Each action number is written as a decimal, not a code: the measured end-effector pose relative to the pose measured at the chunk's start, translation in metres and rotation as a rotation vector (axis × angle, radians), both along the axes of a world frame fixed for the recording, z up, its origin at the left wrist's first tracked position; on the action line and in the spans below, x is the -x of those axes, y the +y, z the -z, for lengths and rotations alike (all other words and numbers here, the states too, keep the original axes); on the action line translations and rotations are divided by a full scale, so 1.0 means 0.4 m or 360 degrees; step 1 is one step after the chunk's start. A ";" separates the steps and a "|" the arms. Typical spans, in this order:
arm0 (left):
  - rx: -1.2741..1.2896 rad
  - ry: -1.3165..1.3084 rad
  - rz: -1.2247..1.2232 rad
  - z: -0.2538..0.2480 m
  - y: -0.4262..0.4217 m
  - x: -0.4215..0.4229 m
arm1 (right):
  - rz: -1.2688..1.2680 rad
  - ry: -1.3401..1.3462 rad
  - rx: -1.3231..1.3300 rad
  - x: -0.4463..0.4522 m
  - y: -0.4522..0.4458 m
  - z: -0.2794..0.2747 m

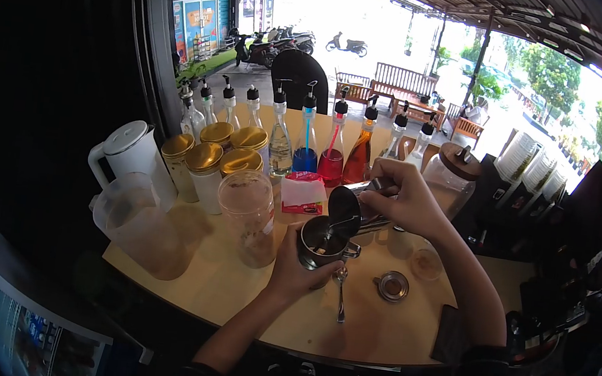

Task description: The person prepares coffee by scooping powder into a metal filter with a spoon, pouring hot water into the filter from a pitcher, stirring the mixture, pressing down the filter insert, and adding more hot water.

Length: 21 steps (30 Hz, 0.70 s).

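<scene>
My left hand (295, 273) is wrapped round a steel cup (313, 255) with a side handle, low over the counter. Above it, my right hand (407, 199) grips a steel pitcher (346, 206) from behind. That pitcher is tilted, its dark mouth turned down toward the cup; a thin bright streak shows between them. Something pale lies inside the cup, too small to name. Just right of the cup, a metal spoon (341, 296) rests on the wood. Farther right sits a small round metal dish (391, 287) with brown content.
Pump bottles (331, 158) line the counter's back edge. Gold-lidded jars (206, 159), a white jug (142, 159), a clear pitcher (141, 225) and a tall plastic tub (247, 215) stand left. A red packet (303, 194) lies mid-counter. Stacked cups (533, 166) and a wooden-lidded jar (451, 175) are right.
</scene>
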<state>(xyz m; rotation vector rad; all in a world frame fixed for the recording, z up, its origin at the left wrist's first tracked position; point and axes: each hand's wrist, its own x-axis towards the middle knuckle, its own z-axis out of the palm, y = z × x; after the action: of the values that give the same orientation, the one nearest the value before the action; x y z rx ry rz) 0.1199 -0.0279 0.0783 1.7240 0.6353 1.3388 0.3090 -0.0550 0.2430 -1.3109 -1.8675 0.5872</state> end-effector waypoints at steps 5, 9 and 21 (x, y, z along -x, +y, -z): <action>0.0053 -0.0058 0.0038 0.009 0.002 -0.003 | 0.0001 -0.0005 0.0039 0.003 -0.008 -0.009; 0.0014 -0.0021 0.0005 0.014 0.010 -0.005 | -0.0026 0.0052 0.0018 0.008 -0.015 -0.018; 0.0015 -0.0007 -0.0008 0.017 0.007 -0.002 | 0.0107 -0.0004 -0.0032 -0.003 0.005 -0.009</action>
<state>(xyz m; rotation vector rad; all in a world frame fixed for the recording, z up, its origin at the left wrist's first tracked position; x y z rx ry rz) 0.1208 -0.0250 0.0715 1.7127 0.6429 1.3406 0.3101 -0.0531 0.2467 -1.3565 -1.8194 0.5305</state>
